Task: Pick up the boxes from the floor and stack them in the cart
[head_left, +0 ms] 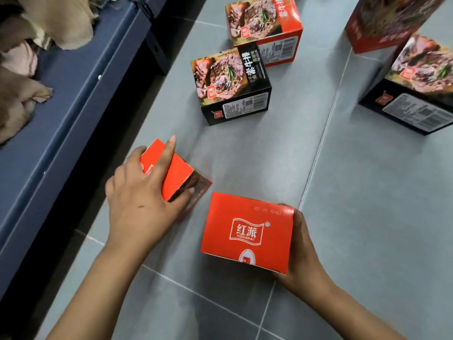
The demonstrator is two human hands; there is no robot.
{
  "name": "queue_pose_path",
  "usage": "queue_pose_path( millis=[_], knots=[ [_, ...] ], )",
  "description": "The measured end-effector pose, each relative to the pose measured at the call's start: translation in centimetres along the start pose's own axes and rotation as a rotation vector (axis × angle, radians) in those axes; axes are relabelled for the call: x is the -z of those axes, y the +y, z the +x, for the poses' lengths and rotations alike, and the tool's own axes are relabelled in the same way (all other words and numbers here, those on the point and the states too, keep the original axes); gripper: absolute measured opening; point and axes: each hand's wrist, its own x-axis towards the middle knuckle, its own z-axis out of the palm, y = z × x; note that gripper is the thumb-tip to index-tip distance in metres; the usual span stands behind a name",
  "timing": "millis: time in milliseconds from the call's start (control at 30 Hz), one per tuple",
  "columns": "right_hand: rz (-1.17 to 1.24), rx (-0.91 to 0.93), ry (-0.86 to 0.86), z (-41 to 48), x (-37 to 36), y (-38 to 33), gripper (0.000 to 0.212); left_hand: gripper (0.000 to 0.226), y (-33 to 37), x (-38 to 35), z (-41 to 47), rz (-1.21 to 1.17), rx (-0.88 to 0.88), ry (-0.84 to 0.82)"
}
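Two boxes in hand, four more waiting: a person bends over a grey tiled floor (pixel 367 192) strewn with food cartons. Outward of the left hand's grip, along the picture's left edge, runs a dark blue tray (pixel 73 99) holding crumpled cloth (pixel 49 23). Whether this is the cart cannot be told, and no box shows in it. The left hand (pixel 137 197) clamps a tilted red box (pixel 176 173) from above, forefinger stretched along its top and thumb curled against the near side. The box leans on one edge and seems to be just coming off the tiles. Just beside that grip, toward the person's middle, the right hand (pixel 304 244) cups a red logo box (pixel 247 231) by its right side. Its fingers wrap behind the box and are mostly hidden, and whether the box is off the floor cannot be told. Beyond both grips and well apart from them, a black box (pixel 230 87) stands on the floor, touching a far red box (pixel 264 28) behind it. Farther right of the right hand's grip, a second black box (pixel 421 89) and a corner red box (pixel 382 23) sit at the picture's edge, partly cut off. On this showing the job is in its early part: two boxes are being picked up, none is seen stacked, and at least four are left to gather.
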Motion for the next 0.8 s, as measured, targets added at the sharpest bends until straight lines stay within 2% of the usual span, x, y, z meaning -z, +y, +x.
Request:
queue_pose_path(
  millis=[100,167,267,400,567,800],
  knots=[
    [-0.036,-0.068,0.037,-0.7,-1.0,-1.8,0.113,0.083,0.5,-0.2,-0.4,-0.008,0.061,0.03],
    [-0.065,-0.118,0.034,-0.9,-0.9,-3.5,0.127,0.084,0.9,0.7,-0.7,-0.012,0.134,-0.034],
    [-0.122,-0.275,0.012,-0.5,1.1,-8.5,0.119,0.084,1.5,4.8,-1.9,-0.06,0.28,-0.178],
    [-0.257,-0.47,-0.1,-0.5,6.9,-16.7,0.113,0.084,2.2,15.5,-5.4,-0.065,0.325,-0.203],
    [-0.439,-0.41,-0.332,-0.3,15.6,-29.3,0.11,0.087,2.6,30.3,-11.3,-0.187,0.428,-0.255],
    [-0.528,-0.292,-0.484,-2.3,21.5,-44.1,0.113,0.084,4.6,44.7,-24.2,-0.227,0.524,-0.185]
  ],
)
